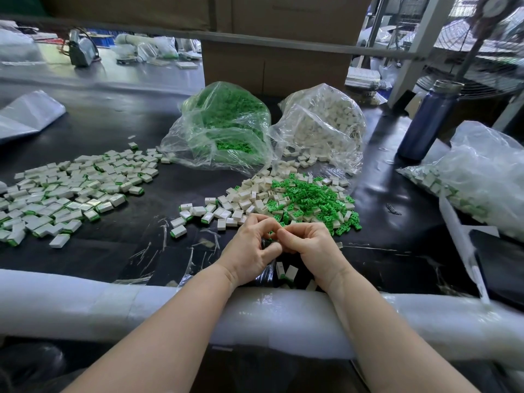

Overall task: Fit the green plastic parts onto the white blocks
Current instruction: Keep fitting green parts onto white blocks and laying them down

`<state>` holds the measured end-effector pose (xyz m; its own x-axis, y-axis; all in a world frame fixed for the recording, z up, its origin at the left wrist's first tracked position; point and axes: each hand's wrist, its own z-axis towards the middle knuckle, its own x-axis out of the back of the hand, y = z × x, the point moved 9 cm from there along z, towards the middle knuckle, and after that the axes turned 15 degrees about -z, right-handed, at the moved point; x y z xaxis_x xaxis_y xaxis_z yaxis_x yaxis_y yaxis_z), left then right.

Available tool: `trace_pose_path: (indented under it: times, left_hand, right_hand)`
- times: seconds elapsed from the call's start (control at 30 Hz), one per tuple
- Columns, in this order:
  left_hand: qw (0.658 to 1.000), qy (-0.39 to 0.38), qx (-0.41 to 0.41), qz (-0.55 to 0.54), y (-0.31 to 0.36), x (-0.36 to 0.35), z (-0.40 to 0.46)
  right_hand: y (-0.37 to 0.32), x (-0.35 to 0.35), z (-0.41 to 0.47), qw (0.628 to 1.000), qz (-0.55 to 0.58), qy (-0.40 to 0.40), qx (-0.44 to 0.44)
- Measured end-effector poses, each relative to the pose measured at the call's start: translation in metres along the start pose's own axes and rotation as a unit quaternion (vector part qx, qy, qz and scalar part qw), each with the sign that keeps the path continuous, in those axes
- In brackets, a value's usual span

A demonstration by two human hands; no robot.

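Nearest me, both forearms cross a white foam-wrapped table edge (pixel 85 304). Left hand (pixel 251 252) and right hand (pixel 309 248) meet knuckle to knuckle, fingers curled tight inward toward each other. Something small is pinched between the fingertips, but I cannot tell what; the fingers hide it. Under the wrists, a few white blocks with green ends (pixel 286 272) lie on the black table (pixel 127 228).

Just beyond the fingertips: a mixed heap, loose green plastic parts (pixel 309 197) ahead of the right hand, bare white blocks (pixel 249 198) ahead of the left. They touch and overlap.

Well left of the left hand, a wide spread of finished blocks (pixel 71 191), green showing at their edges.

Farther ahead, two clear bags side by side: bag of green parts (pixel 224 123) beyond the left hand, bag of white blocks (pixel 326 123) beyond the right, mouths spilling toward the heap.

Far right of the right hand, a blue bottle (pixel 425 123) upright; nearer, another clear bag (pixel 482 171) holding blocks. Cardboard boxes (pixel 275 63) behind.
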<state>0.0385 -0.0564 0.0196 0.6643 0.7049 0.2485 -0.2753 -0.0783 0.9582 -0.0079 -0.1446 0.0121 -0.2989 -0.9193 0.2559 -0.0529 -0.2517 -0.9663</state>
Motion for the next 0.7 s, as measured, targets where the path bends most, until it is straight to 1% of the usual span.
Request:
trace_pose_path:
  times: [0.43, 0.7]
  left_hand:
    - [1.000, -0.012, 0.002, 0.002, 0.0006, -0.0017, -0.0005]
    - [1.000, -0.002, -0.003, 0.005, 0.0014, -0.0002, 0.0001]
  right_hand:
    - [0.0009, 0.0006, 0.0003, 1.000, -0.001, 0.001, -0.004]
    - [-0.0033, -0.0029, -0.0003, 1.000, -0.003, -0.008, 0.011]
